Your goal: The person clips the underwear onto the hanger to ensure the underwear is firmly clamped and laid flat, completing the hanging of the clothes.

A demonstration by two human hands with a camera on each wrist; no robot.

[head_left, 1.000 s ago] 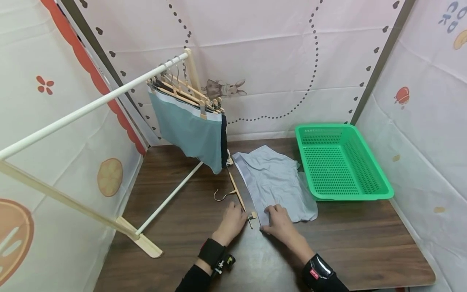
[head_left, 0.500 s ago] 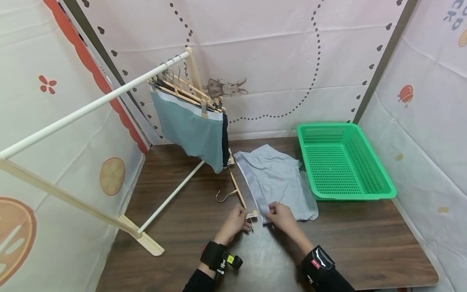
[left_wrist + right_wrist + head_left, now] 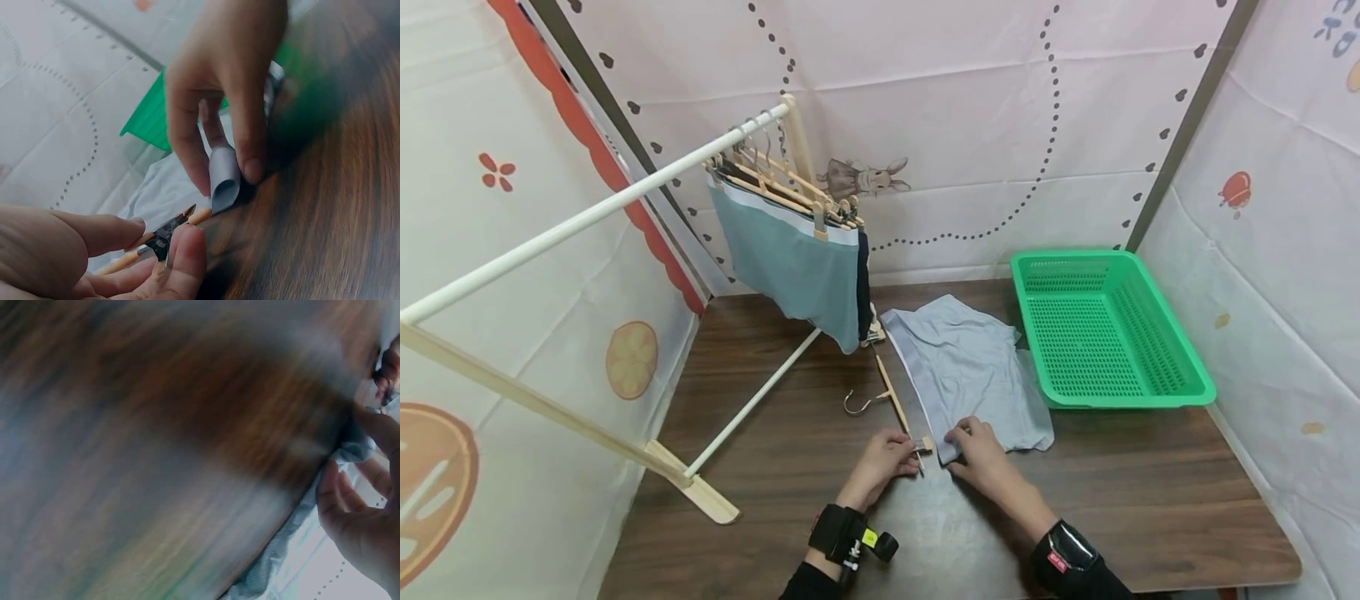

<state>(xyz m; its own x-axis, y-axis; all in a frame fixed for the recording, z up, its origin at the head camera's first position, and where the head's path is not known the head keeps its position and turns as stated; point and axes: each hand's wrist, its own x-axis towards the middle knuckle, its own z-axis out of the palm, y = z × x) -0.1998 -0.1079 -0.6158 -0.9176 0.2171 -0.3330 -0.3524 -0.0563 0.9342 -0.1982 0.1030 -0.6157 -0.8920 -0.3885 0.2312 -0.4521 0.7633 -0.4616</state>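
Note:
A wooden clip hanger (image 3: 891, 395) lies on the table with its metal hook turned left. At its near end my left hand (image 3: 882, 463) pinches the metal clip (image 3: 164, 240) between thumb and fingers. Light blue shorts (image 3: 973, 367) are spread just right of the hanger, waistband edge alongside it. My right hand (image 3: 985, 458) pinches the near corner of the waistband (image 3: 224, 175), which curls into a small open fold between thumb and fingers. In the left wrist view this fold is right beside the clip's tip. The right wrist view is blurred, with the hand (image 3: 369, 512) at the fabric's edge.
A green plastic basket (image 3: 1172, 350) stands at the back right, against the shorts' far side. On the left, a white and wooden rack (image 3: 625, 198) carries several hangers with teal shorts (image 3: 790, 271) in front. Printed cloth walls enclose the wooden table (image 3: 1120, 508).
My left hand has gone from beside the hanger to pinching its near clip, which has turned slightly. My right hand lifted the waistband corner a little and remains at it.

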